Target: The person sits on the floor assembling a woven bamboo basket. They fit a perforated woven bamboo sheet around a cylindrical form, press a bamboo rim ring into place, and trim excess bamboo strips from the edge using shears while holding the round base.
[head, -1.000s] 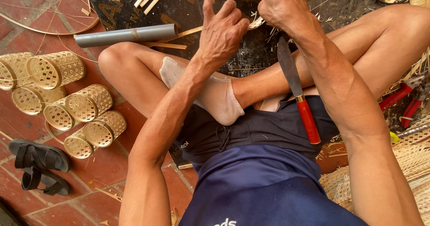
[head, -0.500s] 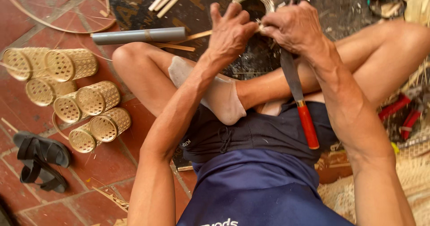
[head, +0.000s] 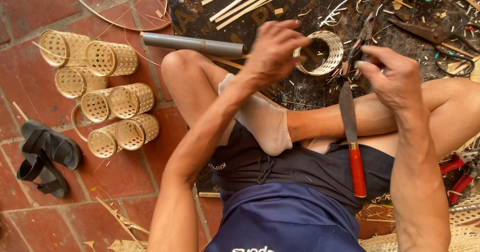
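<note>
My left hand (head: 274, 49) grips a small woven bamboo ring (head: 327, 52) by its near rim, holding it over the dark mat (head: 200, 17). My right hand (head: 395, 77) is off the ring to the right, with thumb and forefinger pinched on the handles of dark pliers (head: 356, 52) that lie beside the ring. A long knife with a red handle (head: 351, 132) rests across my crossed legs, its blade pointing toward the pliers, and neither hand touches it.
Several finished woven bamboo cylinders (head: 112, 102) lie on the brick floor at left, with black sandals (head: 42, 154) below them. A grey pipe (head: 192, 44) and bamboo strips (head: 245, 0) lie on the mat. Shears (head: 425, 32) and red-handled cutters (head: 462, 174) are at right.
Both hands were on the woven ring. My right hand has let go and moved right to the pliers, while my left hand keeps the ring.
</note>
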